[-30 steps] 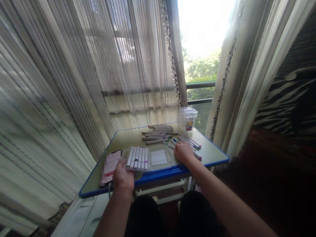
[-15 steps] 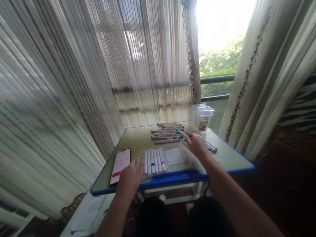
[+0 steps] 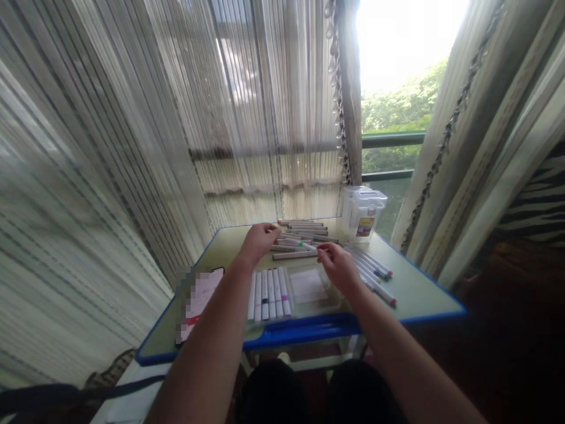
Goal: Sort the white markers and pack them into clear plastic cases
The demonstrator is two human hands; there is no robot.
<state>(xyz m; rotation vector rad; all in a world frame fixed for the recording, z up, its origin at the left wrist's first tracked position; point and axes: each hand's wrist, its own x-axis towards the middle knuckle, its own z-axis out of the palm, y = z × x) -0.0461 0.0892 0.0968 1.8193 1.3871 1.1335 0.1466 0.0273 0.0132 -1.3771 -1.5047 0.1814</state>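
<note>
Pink fills the screen of the smartphone (image 3: 203, 297) near the left edge of the table (image 3: 424, 299), partly behind the left forearm (image 3: 214, 338) (part of it is pixelated). The left hand (image 3: 259, 241) reaches toward the far edge, its fingertips bunched at the left end of a pile of markers (image 3: 304, 231); whether they pinch one, I cannot tell. Nearer, against the middle of the front edge, lies an open clear plastic marker case (image 3: 290, 287), a row of white markers (image 3: 270, 294) in its left half and a whitish insert (image 3: 310, 285) in its right. Over the near side of the pile, a green-banded white marker (image 3: 308, 246) points left, its right end pinched between the thumb and fingers of the right hand (image 3: 336, 264). At the far right corner stands a clear plastic container (image 3: 364, 219) with a coloured label. Loose markers (image 3: 374, 266) lie slantwise toward the right edge, beside the right hand.
</note>
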